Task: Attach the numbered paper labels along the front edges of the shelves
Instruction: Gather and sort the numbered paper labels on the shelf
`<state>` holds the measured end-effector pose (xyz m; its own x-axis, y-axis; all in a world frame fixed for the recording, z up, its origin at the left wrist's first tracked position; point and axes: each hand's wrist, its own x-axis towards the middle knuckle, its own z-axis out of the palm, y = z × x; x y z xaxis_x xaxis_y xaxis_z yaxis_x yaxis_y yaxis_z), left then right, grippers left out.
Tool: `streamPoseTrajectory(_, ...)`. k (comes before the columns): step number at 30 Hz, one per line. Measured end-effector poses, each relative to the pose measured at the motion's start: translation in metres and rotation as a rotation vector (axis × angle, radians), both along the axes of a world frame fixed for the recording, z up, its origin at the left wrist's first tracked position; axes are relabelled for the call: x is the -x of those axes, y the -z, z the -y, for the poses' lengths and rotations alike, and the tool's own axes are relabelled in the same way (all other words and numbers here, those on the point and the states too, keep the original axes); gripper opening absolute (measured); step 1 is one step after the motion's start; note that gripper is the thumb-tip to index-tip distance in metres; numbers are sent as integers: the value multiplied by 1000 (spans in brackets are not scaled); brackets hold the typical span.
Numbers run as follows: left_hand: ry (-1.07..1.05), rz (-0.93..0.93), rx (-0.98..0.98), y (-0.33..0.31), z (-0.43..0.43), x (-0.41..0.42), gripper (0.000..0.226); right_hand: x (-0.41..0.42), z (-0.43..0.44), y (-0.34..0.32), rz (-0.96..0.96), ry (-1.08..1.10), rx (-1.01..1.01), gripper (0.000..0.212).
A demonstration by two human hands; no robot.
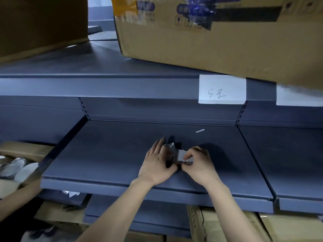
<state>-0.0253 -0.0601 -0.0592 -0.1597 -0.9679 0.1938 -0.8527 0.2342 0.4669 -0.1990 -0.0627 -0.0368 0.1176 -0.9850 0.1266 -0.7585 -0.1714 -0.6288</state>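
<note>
**Q:** Forearms first: where do they reach?
**A:** Both my bare forearms (111, 208) cross the front lip of the dark blue-grey metal middle shelf (104, 151). My left hand (158, 161) and right hand (199, 164) meet on its deck, close together.

**Q:** Surroundings, by size?
**A:** One large tan cardboard box with blue tape (209, 46) sits on the upper blue-grey shelf (104, 87) and overhangs its front edge. A white rectangular paper label with handwritten figures (222, 89) is stuck on that edge. A second white label (297, 97) is near it, partly hidden under the box.

**Q:** Grip status?
**A:** My left hand holds a small pale paper bundle (180, 153), thumb curled at its near side. My right thumb and forefinger pinch a white slip (188, 158) at the bundle's edge. I cannot identify the dark part between my hands. A thin white strip (199, 131) lies loose on the deck behind, apart.
</note>
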Motion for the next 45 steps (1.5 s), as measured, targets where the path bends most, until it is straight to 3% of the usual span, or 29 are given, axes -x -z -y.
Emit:
streamPoseTrajectory(5, -23, 65, -25, -8, -2, 0, 55, -1, 1, -5, -11, -14, -76, 38)
streamPoseTrajectory(9, -43, 99, 7, -5, -4, 1, 69, -2, -1, -9, -164, 69, -116, 70)
streamPoseTrajectory(12, -59, 160, 31, -4, -4, 4, 67, 1, -2, -16, -226, 108, -173, 79)
streamPoseTrajectory(21, -97, 127, 104, -3, -8, 7, 62, 1, 0, -17, -35, 42, -155, 59)
streamPoseTrajectory(25, -103, 66, 141, -6, -10, 7, 57, 4, 3, -18, -23, 95, -178, 69)
streamPoseTrajectory(30, -96, -11, 134, -6, -13, 6, 44, 12, 1, -18, -28, 148, -152, 45)
streamPoseTrajectory(33, -136, -71, 164, -4, -13, 5, 34, 20, -2, -16, -108, 147, -144, 43)
streamPoseTrajectory(37, -157, -168, 186, -5, -14, 4, 38, 26, -1, -19, -120, 103, -202, 39)
streamPoseTrajectory(42, -226, -292, 168, -6, -14, 3, 38, 19, 6, -29, 86, -70, -303, 19)
streamPoseTrajectory(45, -250, -261, 183, -7, -14, 4, 35, 8, 10, -29, -16, -137, -290, 15)
